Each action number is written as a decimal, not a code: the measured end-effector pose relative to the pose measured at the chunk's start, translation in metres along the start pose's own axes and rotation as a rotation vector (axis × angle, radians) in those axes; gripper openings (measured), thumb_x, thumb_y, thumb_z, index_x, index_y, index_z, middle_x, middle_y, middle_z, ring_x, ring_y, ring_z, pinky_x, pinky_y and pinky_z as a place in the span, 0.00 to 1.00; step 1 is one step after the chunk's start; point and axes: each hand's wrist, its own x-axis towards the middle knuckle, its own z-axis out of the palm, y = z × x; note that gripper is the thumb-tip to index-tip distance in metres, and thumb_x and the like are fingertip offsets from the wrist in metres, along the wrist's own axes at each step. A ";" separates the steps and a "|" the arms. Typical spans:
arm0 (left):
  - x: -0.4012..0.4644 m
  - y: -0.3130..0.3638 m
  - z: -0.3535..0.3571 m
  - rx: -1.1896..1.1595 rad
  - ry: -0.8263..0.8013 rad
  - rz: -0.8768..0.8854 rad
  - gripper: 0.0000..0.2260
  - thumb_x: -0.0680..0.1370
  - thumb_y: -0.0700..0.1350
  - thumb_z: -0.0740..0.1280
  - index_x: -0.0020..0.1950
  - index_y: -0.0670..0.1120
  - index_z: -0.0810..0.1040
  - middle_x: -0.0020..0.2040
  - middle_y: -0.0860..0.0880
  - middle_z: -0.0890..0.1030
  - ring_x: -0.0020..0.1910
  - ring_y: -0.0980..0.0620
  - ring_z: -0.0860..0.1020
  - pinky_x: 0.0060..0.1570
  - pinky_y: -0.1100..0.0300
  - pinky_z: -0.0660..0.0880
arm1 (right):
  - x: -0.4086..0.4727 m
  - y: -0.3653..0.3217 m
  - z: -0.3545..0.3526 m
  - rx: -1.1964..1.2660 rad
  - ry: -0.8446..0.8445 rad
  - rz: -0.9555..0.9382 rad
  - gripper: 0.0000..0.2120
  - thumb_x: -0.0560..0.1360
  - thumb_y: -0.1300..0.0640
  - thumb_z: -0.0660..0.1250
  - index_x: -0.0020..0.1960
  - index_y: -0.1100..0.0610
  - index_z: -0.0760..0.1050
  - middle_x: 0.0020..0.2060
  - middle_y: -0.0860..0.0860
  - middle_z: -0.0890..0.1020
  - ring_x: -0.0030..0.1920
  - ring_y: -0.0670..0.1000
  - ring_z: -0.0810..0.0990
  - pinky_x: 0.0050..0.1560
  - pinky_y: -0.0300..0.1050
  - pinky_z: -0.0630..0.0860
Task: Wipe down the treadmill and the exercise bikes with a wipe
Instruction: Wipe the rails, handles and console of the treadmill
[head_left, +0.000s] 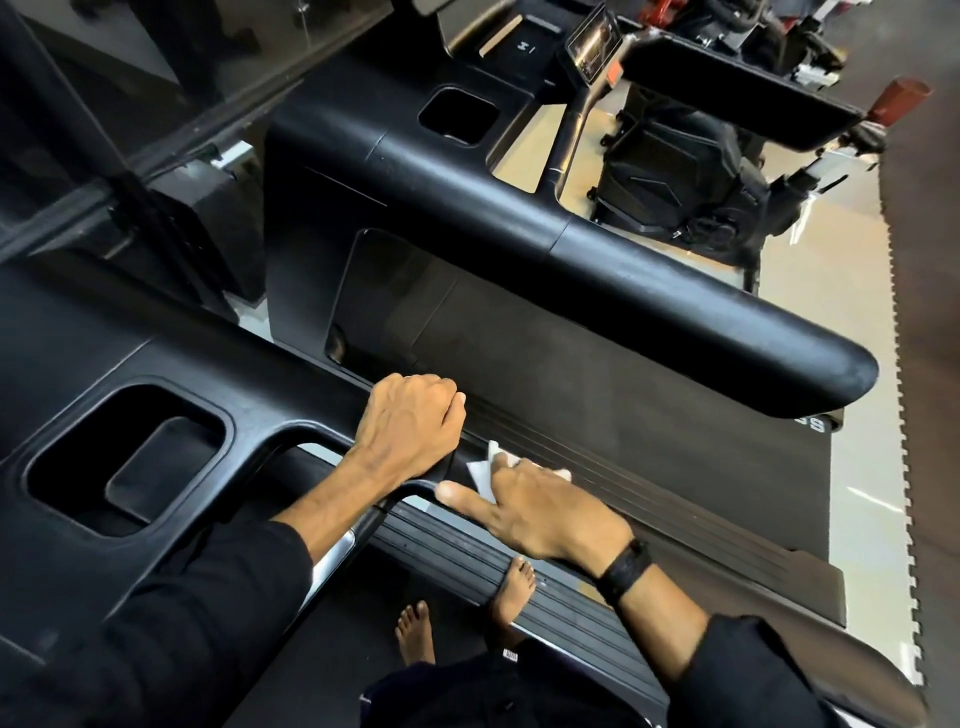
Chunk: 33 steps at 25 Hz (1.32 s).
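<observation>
A black treadmill fills the view, its near handrail (291, 415) running from the console at the left toward the middle. My left hand (410, 431) grips this rail, fingers curled over its top. Just right of it my right hand (540, 514) presses a white wipe (483, 473) onto the same rail; the thumb sticks out to the left and the fingers cover most of the wipe. The far handrail (597, 260) crosses the upper middle, with the dark belt (597, 389) between the two rails.
A cup recess (130, 462) is sunk into the console at the left. Exercise bikes (691, 176) stand at the upper right on a light floor. A dark foam mat (924, 364) with a toothed edge lies at the right. My bare feet (467, 613) stand beside the treadmill's side rail.
</observation>
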 end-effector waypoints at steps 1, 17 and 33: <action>0.000 0.000 0.000 0.003 -0.001 0.000 0.22 0.74 0.42 0.71 0.30 0.49 0.59 0.26 0.55 0.63 0.23 0.52 0.60 0.30 0.60 0.57 | 0.006 -0.004 -0.001 0.064 0.054 -0.048 0.47 0.74 0.25 0.44 0.75 0.62 0.62 0.69 0.59 0.72 0.69 0.59 0.70 0.67 0.53 0.67; -0.002 -0.002 0.002 -0.004 0.010 0.017 0.20 0.75 0.43 0.70 0.31 0.50 0.60 0.25 0.51 0.72 0.23 0.48 0.72 0.31 0.59 0.61 | 0.011 0.021 0.005 0.053 -0.015 0.088 0.38 0.77 0.28 0.45 0.68 0.58 0.68 0.61 0.57 0.77 0.64 0.59 0.75 0.63 0.51 0.69; 0.000 -0.003 0.005 -0.015 0.013 0.031 0.20 0.76 0.42 0.68 0.31 0.50 0.60 0.25 0.51 0.70 0.22 0.48 0.69 0.29 0.57 0.68 | -0.013 -0.003 -0.003 -0.047 -0.025 0.028 0.37 0.76 0.28 0.45 0.47 0.61 0.72 0.51 0.57 0.74 0.56 0.56 0.75 0.61 0.50 0.71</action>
